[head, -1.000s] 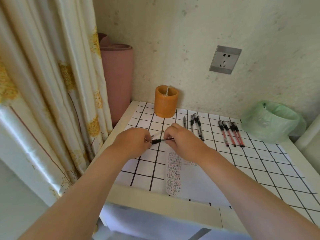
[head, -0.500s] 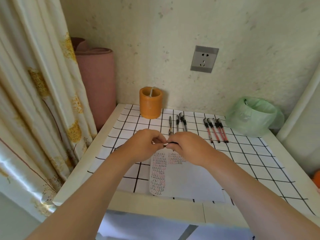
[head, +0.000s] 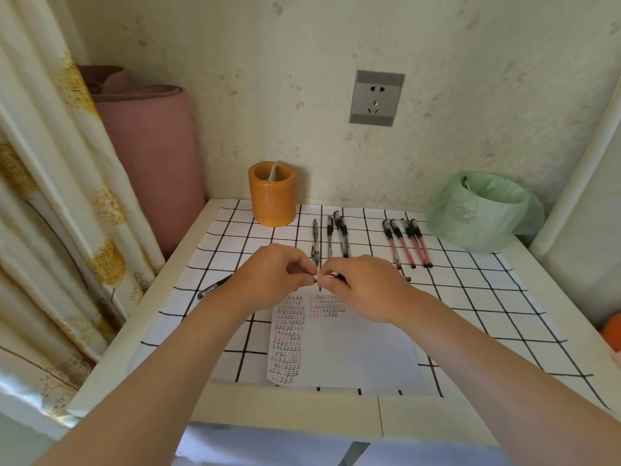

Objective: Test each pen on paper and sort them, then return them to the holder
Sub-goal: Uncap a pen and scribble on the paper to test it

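Both hands meet at the centre of the frame, just above the top edge of the sheet of paper (head: 346, 344). The left hand (head: 268, 277) and the right hand (head: 363, 287) each pinch one end of a pen (head: 327, 275) held level between them, fingertips nearly touching; only a short, partly reddish stretch of it shows between the fingers. The paper carries columns of small red and black marks along its left and upper part. Behind the hands, toward the upper middle, four black pens (head: 331, 237) lie side by side on the grid-patterned tablecloth (head: 487, 307), and to their right four red pens (head: 406, 242) lie in a second group. One more black pen (head: 213, 287) lies slanted left of the left wrist. The orange pen holder (head: 272, 196) stands upright at the back of the table, upper centre, with something pale and thin inside. A green plastic bag (head: 480, 210) sits at the right rear corner
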Motion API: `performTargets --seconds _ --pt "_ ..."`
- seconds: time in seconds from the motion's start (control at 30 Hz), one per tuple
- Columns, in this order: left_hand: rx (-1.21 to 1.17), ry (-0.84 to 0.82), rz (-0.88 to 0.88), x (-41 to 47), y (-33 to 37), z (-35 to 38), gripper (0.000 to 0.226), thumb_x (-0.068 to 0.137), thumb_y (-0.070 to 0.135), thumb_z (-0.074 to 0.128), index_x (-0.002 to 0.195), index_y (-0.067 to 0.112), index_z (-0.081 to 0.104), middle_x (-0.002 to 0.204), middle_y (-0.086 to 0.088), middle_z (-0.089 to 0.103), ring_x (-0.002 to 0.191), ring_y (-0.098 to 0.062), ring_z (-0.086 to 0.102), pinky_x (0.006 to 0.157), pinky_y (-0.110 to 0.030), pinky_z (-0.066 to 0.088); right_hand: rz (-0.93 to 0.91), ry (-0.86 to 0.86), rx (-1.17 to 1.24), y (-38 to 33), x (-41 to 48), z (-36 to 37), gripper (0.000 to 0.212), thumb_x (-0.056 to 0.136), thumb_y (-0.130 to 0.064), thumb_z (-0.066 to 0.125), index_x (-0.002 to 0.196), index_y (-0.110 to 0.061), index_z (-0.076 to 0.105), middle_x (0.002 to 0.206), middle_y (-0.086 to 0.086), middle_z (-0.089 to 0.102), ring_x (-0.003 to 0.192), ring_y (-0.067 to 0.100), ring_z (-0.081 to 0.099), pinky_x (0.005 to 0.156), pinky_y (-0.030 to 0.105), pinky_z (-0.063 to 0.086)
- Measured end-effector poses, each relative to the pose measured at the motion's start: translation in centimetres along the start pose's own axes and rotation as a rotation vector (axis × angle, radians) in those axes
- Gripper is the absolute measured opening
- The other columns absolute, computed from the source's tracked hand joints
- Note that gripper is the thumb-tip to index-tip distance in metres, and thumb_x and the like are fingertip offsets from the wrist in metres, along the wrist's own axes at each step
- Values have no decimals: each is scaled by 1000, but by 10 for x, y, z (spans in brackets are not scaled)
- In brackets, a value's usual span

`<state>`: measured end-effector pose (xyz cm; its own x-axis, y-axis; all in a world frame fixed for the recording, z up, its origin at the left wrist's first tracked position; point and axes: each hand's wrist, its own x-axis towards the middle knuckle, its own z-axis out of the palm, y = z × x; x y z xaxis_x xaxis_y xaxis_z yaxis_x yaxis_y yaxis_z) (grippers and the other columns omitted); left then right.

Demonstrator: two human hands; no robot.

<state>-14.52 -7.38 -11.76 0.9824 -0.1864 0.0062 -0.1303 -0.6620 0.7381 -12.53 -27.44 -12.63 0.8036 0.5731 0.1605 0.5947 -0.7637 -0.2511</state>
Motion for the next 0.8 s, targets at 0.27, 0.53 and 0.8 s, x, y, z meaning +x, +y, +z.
performTargets --seconds 0.27,0.53,0.8 --pt "422 -98 -49 6 -7 6 11 89 27 65 91 37 64 94 18 63 82 0 56 65 -20 45 236 -18 632 16 -8 5 33 97 -1 44 91 -28 61 81 -1 61 62 8 57 63 33 51" --pt "413 -184 62 9 -3 18 31 86 34 70 116 34 65 110 11 55 99 -7 49 74 -20 41 332 47 1230 19 -17 14 34 93 7 55 118 -13 66 87 6 62 78 19 63 74 33 56" --pt "461 -282 98 12 -6 25 59 70 57 80 123 44 59 101 18 46 100 -7 44 86 -32 47 362 34 1138 17 -27 20 19 88 8 54 88 -6 66 68 12 66 55 27 60 42 22 37"
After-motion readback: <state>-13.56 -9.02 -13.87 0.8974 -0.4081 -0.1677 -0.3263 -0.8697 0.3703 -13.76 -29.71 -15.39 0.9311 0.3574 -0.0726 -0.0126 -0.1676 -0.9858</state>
